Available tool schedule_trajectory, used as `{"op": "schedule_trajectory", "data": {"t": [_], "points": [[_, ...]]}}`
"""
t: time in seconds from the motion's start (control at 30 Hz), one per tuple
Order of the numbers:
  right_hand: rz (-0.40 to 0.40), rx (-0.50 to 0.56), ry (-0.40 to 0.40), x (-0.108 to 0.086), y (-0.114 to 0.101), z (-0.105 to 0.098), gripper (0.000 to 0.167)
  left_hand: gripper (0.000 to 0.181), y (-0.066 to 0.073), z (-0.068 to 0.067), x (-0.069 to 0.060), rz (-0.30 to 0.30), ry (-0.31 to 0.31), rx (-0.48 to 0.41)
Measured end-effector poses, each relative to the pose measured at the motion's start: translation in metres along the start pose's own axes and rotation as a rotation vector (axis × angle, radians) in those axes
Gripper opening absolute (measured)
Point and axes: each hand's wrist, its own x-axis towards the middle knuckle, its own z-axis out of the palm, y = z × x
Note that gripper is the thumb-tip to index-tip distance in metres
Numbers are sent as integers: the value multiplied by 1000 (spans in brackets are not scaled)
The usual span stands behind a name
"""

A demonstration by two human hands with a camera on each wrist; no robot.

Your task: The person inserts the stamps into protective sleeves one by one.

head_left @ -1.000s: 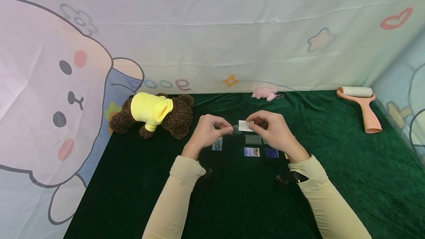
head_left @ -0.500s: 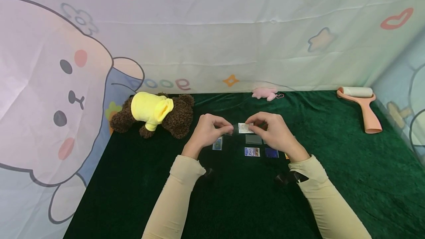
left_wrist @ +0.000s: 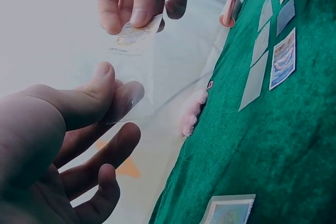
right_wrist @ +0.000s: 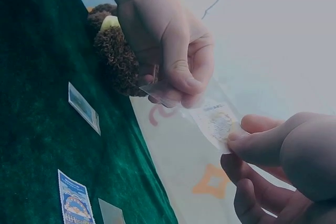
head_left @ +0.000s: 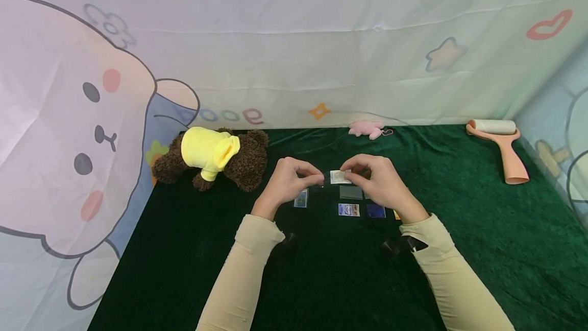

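My left hand pinches a clear plastic sleeve between thumb and fingers, the other fingers loosely bent below. My right hand grips a small white printed stamp by its right part. In the left wrist view the stamp meets the sleeve's far end; how much of it lies inside, I cannot tell. Both hands are above the cloth. Below the left hand lies a sleeved stamp. Nearer the right hand are a grey-looking clear sleeve, a blue-and-white stamp and a dark blue one.
A green velvety cloth covers the table. A brown plush bear in yellow lies back left. Against the backdrop sits a pink plush; an orange lint roller is at right. My right arm partly hides an orange piece.
Both hands stay almost in place, still holding the sleeve and the stamp. The stamp dips very slightly, and the left fingertips edge a little to the right.
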Motion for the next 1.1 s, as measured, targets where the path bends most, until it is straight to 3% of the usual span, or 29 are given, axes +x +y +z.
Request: {"op": "schedule_trajectory", "data": {"t": [0.43, 0.73, 1.1], "points": [[-49, 13, 6, 0, -1, -1, 17, 14, 0, 0, -1, 35, -25, -35], [-60, -11, 1, -2, -2, -1, 17, 8, 1, 0, 0, 25, -8, -48], [-46, 3, -4, -2, -2, -2, 15, 13, 1, 0, 0, 8, 6, -62]]}}
